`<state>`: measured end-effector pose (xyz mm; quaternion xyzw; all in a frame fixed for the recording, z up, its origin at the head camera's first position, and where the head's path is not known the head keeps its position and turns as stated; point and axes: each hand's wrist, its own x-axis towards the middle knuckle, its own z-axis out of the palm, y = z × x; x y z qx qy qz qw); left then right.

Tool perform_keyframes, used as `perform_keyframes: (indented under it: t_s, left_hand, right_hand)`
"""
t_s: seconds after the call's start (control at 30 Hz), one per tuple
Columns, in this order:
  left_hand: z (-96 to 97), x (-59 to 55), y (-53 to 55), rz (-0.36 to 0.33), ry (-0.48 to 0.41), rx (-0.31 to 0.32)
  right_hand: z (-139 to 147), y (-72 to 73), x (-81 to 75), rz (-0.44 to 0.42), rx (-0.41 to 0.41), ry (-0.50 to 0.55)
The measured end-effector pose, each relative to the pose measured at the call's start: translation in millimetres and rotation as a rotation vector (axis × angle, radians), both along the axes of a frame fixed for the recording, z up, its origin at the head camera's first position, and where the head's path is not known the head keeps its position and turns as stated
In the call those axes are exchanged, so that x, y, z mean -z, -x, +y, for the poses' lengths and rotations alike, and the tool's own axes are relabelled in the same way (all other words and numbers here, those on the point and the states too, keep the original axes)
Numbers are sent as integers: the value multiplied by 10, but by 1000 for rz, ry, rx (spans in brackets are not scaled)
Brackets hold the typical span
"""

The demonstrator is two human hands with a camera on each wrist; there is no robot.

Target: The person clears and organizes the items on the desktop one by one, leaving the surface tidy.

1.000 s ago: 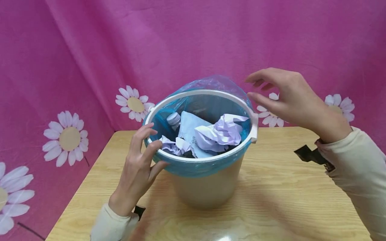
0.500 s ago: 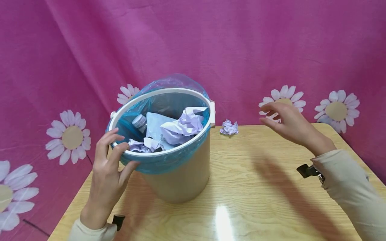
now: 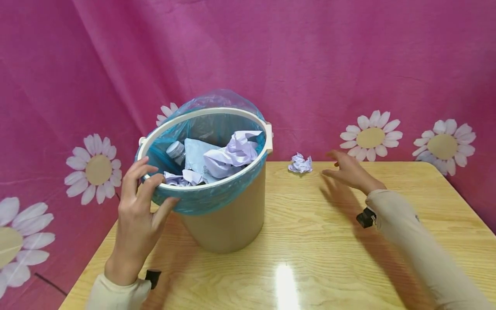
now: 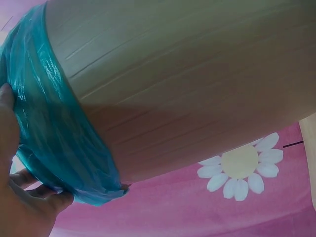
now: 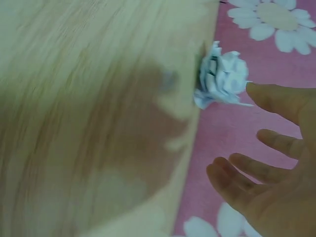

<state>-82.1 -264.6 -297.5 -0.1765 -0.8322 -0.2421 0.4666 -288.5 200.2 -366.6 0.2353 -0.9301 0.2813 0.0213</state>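
Observation:
A beige trash bin with a blue bag folded over its rim stands left of the table's middle. My left hand holds its near-left rim, fingers over the edge and thumb outside against the bag. The left wrist view shows those fingers on the blue plastic. At the back of the table lies a crumpled paper ball. My right hand hovers just right of it with nothing in its grasp, fingers spread apart; in the right wrist view the thumb points at the paper.
Inside the bin are crumpled paper, a bottle with a white cap and a pale blue packet. The wooden table ends at the back against a pink curtain printed with white daisies.
The bin has shifted left with my left hand on its rim, uncovering the paper ball behind it. My right hand has drawn away from the bin, then lowered towards the paper ball.

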Motion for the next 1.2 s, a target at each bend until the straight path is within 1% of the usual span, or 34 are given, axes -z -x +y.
perform_keyframes:
  t_s: [0.1, 0.2, 0.33, 0.43, 0.6, 0.73, 0.9, 1.03, 1.2]
  left_hand:
    - [13, 1, 1, -9, -5, 11]
    - [23, 2, -3, -21, -10, 13]
    - [27, 3, -9, -31, -14, 4]
    - [28, 11, -13, -29, -17, 2]
    - [29, 31, -12, -17, -24, 9]
    - [34, 34, -10, -9, -24, 10]
    - [34, 25, -2, -5, -24, 4]
    - [30, 30, 7, 7, -28, 2]
    - [18, 39, 20, 10, -29, 0]
  right_hand:
    - [-70, 132, 143, -60, 13, 29]
    - [-165, 233, 241, -77, 21, 52]
    - [-294, 351, 331, -74, 29, 49]
    - [-361, 429, 406, -87, 46, 52]
    - [-425, 506, 506, -75, 84, 40]
    - [-441, 533, 536, -54, 113, 36]
    - [-442, 522, 501, -55, 145, 11]
    - [-440, 504, 450, -59, 132, 3]
    - [-422, 510, 443, -98, 114, 9]
